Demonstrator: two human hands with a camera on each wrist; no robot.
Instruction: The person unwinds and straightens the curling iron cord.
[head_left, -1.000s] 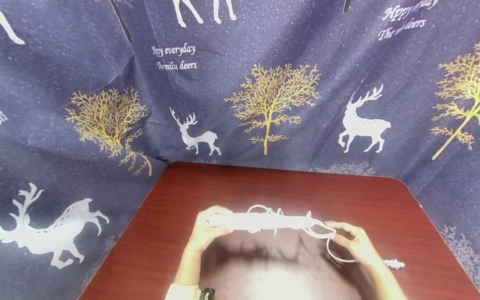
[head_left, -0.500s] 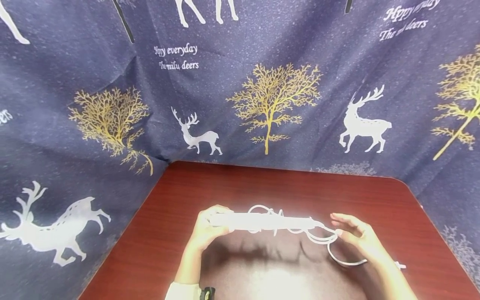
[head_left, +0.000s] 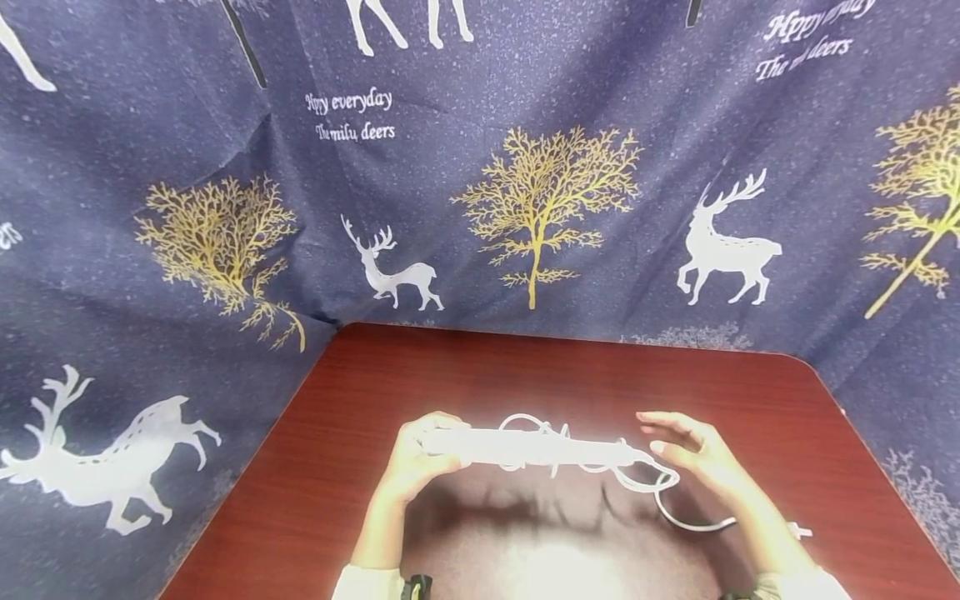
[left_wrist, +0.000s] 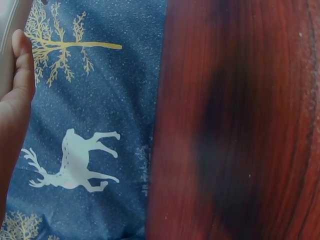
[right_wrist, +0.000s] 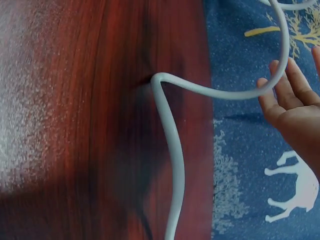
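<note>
A long white power strip (head_left: 528,447) is held level above the table, its surface washed out by glare. My left hand (head_left: 416,458) grips its left end, thumb on the near side and fingers on the far side. In the left wrist view only part of that hand (left_wrist: 19,90) and an edge of the strip (left_wrist: 6,45) show. White cord (head_left: 697,527) is looped about the strip and trails from its right end. Near those loops, my right hand (head_left: 697,454) has its fingers spread. In the right wrist view the cord (right_wrist: 172,145) passes before the fingers; whether it touches them I cannot tell.
The cord's plug (head_left: 801,531) shows beside the right forearm, over the reddish-brown table (head_left: 570,367). A dark blue cloth (head_left: 615,250) printed with deer and trees hangs behind and to the left of the table. Bright glare covers the table's near middle.
My right hand has let go of the cord loop at the strip's right end and moved slightly up. The loop has sunk a little. The left hand has kept its grip.
</note>
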